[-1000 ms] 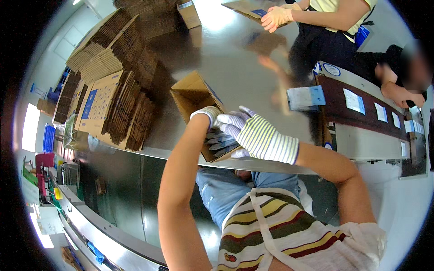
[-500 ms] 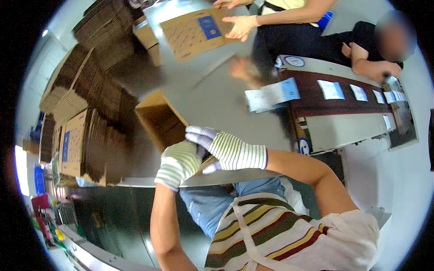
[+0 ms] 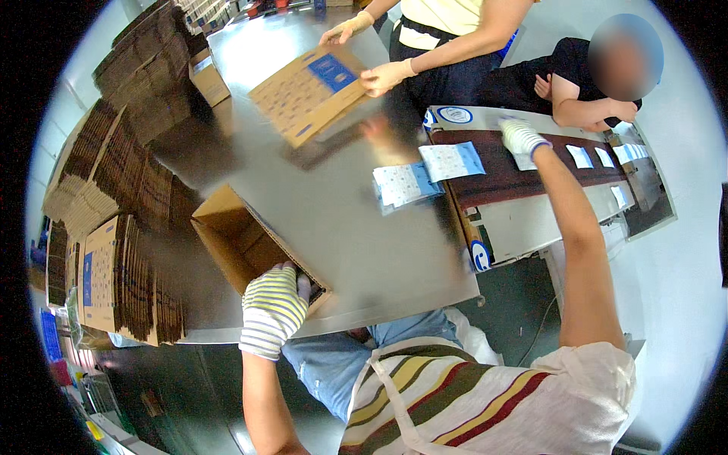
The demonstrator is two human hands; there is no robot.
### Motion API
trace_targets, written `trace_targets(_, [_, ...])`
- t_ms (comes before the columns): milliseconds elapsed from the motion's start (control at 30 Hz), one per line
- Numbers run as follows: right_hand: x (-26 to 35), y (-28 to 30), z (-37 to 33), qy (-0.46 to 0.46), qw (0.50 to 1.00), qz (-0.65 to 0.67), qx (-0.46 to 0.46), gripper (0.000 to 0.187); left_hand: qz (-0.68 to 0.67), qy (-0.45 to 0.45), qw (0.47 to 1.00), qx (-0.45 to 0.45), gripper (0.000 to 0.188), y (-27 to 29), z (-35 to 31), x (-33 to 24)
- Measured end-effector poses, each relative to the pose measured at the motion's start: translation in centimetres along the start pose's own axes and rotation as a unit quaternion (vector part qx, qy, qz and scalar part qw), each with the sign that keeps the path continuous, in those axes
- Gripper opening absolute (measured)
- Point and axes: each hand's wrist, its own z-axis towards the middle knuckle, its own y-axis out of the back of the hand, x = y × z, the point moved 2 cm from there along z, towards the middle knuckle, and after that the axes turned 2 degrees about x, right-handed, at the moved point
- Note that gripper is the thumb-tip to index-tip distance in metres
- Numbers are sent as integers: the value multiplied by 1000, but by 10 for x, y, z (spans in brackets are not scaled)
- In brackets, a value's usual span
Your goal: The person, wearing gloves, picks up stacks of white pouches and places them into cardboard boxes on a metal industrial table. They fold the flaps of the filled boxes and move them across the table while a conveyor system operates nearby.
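Note:
An open cardboard box stands on the metal table in front of me, its inside dark. At its near end, my left hand, in a striped glove, is closed over the rim with fingers reaching inside. My right arm stretches out to the belt on the right. There my gloved right hand hovers over or touches a white-and-blue packet, fingers extended; whether they make contact is hard to tell. Two overlapping packets, one patterned white and blue and another, lie at the belt's near end.
A dark red conveyor belt carries more packets. Across the metal table, a co-worker's gloved hands hold a flattened carton. Stacks of folded cartons line the left side. Another person leans by the belt's far end.
My right hand has left the box and reached right to the belt. The left hand stays at the box. The co-worker's carton has tilted and moved; the view has shifted.

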Motion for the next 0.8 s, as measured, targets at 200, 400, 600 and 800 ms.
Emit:
trace_targets(200, [9,16,-7,59,983,41,172,50,-31,35,998,48,31,11,1,-4])
trace_targets(400, [91,30,16,307,946,99,27,39,-20,3,999,42,30,-3,10,0])
trace_targets(600, [170,-19,68,324,934,91,118,47,-50,17,997,59,30,1,9,1])
trace_targets(800, [237,3,-22,298,945,0,135,72,-51,4,999,3,29,0,-2,9])
